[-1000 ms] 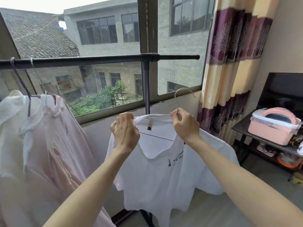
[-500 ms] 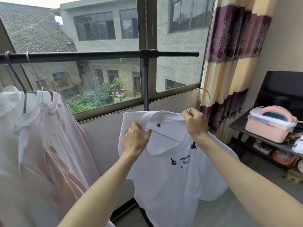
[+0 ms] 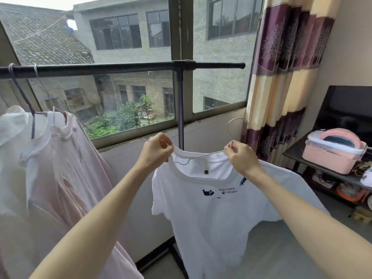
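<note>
Thin bare-metal wire hanger point(image 3: 233, 128), soft matt white cloth T-shirt point(image 3: 211, 214), smooth dark metal rail point(image 3: 120, 67)

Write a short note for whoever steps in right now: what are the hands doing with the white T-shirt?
Left hand pinches the collar of the white T-shirt; right hand grips the wire hanger below its hook.
Done: hanger sits inside the neck.
Left to do: hook hangs below the black rail, not yet on it; probably lift it on, right of the pink garment.
</note>
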Demonstrator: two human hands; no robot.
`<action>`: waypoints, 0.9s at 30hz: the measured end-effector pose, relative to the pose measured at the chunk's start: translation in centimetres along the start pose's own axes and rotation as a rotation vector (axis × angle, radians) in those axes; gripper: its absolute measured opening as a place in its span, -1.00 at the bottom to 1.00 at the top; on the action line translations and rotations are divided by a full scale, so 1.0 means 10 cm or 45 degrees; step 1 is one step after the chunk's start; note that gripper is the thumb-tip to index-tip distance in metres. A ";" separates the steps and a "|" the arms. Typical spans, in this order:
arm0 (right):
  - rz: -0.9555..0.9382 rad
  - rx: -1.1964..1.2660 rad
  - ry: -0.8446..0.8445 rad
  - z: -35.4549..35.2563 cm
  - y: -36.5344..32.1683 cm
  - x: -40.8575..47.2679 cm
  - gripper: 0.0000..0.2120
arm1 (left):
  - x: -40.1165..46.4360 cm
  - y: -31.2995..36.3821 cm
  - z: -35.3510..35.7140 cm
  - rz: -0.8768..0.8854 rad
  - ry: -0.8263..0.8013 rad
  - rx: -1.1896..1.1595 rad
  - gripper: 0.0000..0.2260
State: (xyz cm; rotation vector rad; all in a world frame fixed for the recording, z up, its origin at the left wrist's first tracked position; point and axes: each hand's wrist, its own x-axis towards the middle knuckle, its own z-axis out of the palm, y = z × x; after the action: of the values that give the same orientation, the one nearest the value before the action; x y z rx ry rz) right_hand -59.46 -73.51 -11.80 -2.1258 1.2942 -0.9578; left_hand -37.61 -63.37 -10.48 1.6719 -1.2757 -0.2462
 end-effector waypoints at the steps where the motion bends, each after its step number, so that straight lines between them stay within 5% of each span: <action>1: -0.009 0.021 -0.011 0.01 -0.02 0.01 -0.77 | -0.01 0.04 -0.01 -0.001 -0.060 -0.101 -0.84; 5: -0.009 0.126 0.106 0.02 -0.01 0.00 -0.80 | -0.02 0.15 -0.10 0.052 0.008 -0.314 -0.81; 8: -0.024 0.160 0.161 0.00 0.02 0.00 -0.79 | 0.01 -0.06 -0.16 0.062 0.107 -0.002 -0.89; 10: -0.023 0.215 0.189 -0.01 0.02 0.00 -0.76 | -0.06 -0.19 -0.11 -0.041 0.014 0.265 -0.53; 12: -0.029 0.260 0.215 -0.02 0.00 0.00 -0.71 | -0.14 -0.25 0.04 -0.128 0.058 0.430 -0.44; 17: -0.036 0.355 0.246 -0.04 0.00 -0.05 -0.72 | -0.15 -0.20 0.21 -0.147 0.349 0.435 -0.81; 23: -0.081 0.051 0.137 -0.02 0.11 -0.16 -0.81 | -0.06 -0.01 -0.03 -0.184 0.394 0.138 -0.80; 27: -0.064 0.035 0.103 0.07 0.07 -0.18 -0.81 | -0.17 0.24 0.03 -0.071 0.097 -0.037 -0.85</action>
State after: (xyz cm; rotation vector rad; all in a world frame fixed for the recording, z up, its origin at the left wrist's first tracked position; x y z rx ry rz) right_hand -59.90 -72.22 -13.29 -2.1281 1.2638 -1.0865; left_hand -40.00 -62.08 -9.41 1.6779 -1.1653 -0.2307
